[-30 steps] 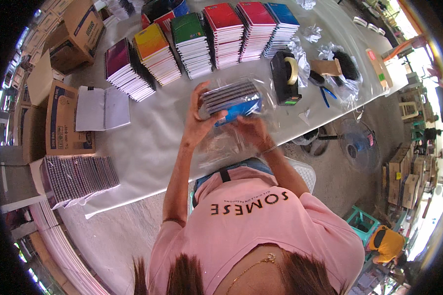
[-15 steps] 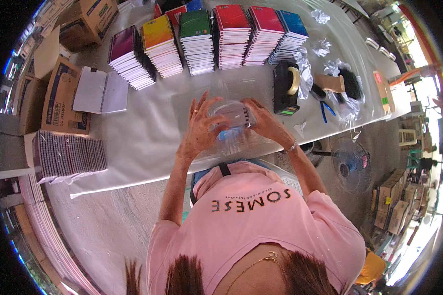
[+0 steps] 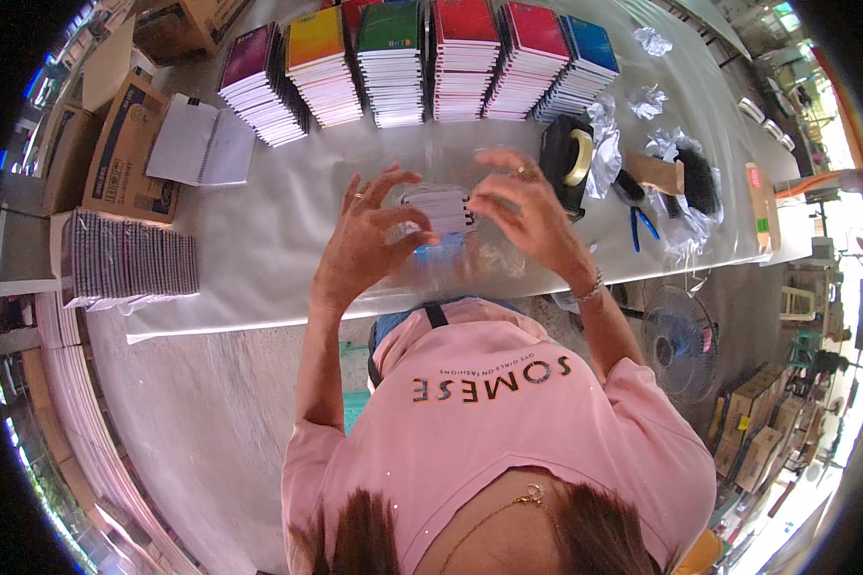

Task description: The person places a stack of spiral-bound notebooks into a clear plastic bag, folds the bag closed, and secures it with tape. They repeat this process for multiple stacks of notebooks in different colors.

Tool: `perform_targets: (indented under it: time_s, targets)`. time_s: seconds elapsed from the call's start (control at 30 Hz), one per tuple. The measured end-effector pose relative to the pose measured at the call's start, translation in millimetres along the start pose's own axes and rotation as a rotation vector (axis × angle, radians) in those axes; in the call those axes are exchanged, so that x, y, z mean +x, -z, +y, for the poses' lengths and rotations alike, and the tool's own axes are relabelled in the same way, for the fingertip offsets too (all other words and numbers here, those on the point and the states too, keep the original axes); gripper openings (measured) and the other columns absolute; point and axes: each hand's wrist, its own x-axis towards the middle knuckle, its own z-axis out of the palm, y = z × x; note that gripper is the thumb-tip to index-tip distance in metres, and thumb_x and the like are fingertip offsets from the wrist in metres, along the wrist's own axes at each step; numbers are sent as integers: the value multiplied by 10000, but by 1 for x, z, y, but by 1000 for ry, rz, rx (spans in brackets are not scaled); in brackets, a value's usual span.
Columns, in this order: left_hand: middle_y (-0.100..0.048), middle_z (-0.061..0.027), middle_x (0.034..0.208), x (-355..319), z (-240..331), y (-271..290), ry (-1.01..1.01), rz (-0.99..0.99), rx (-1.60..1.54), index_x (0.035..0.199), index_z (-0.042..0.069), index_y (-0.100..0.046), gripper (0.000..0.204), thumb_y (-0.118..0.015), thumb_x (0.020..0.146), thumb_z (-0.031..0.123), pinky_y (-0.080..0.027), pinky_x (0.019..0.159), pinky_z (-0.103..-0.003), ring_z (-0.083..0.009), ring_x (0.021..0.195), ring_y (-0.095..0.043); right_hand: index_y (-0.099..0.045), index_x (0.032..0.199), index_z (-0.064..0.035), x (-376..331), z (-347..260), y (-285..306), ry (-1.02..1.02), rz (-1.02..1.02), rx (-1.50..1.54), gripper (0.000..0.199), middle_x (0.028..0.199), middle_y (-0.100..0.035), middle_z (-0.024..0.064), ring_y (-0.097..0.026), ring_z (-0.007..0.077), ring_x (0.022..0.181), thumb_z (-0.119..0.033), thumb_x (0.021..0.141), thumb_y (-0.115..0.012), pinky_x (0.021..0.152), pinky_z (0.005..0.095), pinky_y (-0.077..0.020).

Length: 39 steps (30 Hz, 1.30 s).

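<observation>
In front of me on the table lies a small block of white pages with black ring binding [image 3: 438, 211], apparently inside clear plastic film. My left hand [image 3: 369, 235] curves around its left side, thumb and fingers apart, thumb close to the near edge. At the ringed right edge is my right hand [image 3: 530, 213], its fingers spread and partly smeared by motion. Neither hand visibly grips the block; whether the fingertips touch the film is unclear. Blue and orange tints show through the plastic just below the block.
Behind stand stacks of spiral notebooks [image 3: 389, 81] in several colours. To the right are a black tape dispenser [image 3: 563, 158], crumpled plastic, a brush [image 3: 697, 177] and blue-handled pliers [image 3: 645, 228]. Leftward are cardboard boxes [image 3: 132, 149], an opened notebook [image 3: 199, 149] and a wrapped notebook bundle [image 3: 132, 254].
My hands have loosened from the block: the right fingers lifted and spread, the left hand shifted left. The white pages show more fully. The whole view has shifted slightly.
</observation>
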Motion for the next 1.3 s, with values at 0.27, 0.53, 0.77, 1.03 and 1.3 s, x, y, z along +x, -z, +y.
perform_targets:
  time_s: [0.27, 0.53, 0.77, 1.03, 1.3]
  targets:
    - [-593, -113, 1100, 20, -16, -37, 182, 154, -266, 1016, 38, -615, 218, -710, 833, 108, -495, 785, -339, -248, 922, -582, -669, 898, -117, 0, 6, -31, 76, -140, -174, 141, 1366, -452, 123, -385, 350, 1283, -183, 796, -741, 1060, 484, -320]
    - [-562, -97, 1045, 27, -11, -27, 225, 251, -181, 1108, 92, -585, 381, -633, 762, -62, -487, 724, -360, -257, 861, -567, -661, 907, -113, -4, -3, -4, -56, -70, -305, 106, 1416, -429, 135, -375, 364, 1324, -137, 814, -705, 1071, 480, -315]
    - [-554, -91, 1065, 32, 13, 11, 256, 277, -286, 1149, 124, -591, 479, -703, 722, -61, -488, 727, -328, -235, 831, -557, -642, 1022, -118, -9, 18, -9, -37, -52, 65, 265, 1317, -517, 155, -439, 349, 1277, -119, 774, -736, 1041, 418, -360]
    - [-571, -76, 1071, 41, -16, -23, 99, 182, -172, 1102, 123, -641, 415, -703, 735, -63, -504, 736, -326, -224, 802, -581, -668, 1012, -33, 42, 24, -38, -235, -110, -29, 185, 1038, -646, 115, -644, 274, 866, -57, 830, -688, 786, 366, -499]
    - [-501, -87, 1259, 2, 10, 23, 54, 74, 2, 1041, 128, -668, 376, -796, 690, 86, -401, 1027, -441, -285, 1175, -476, -678, 978, -128, -2, 7, 8, -55, -101, -140, 207, 1339, -488, 93, -445, 308, 1244, -76, 778, -696, 978, 439, -385]
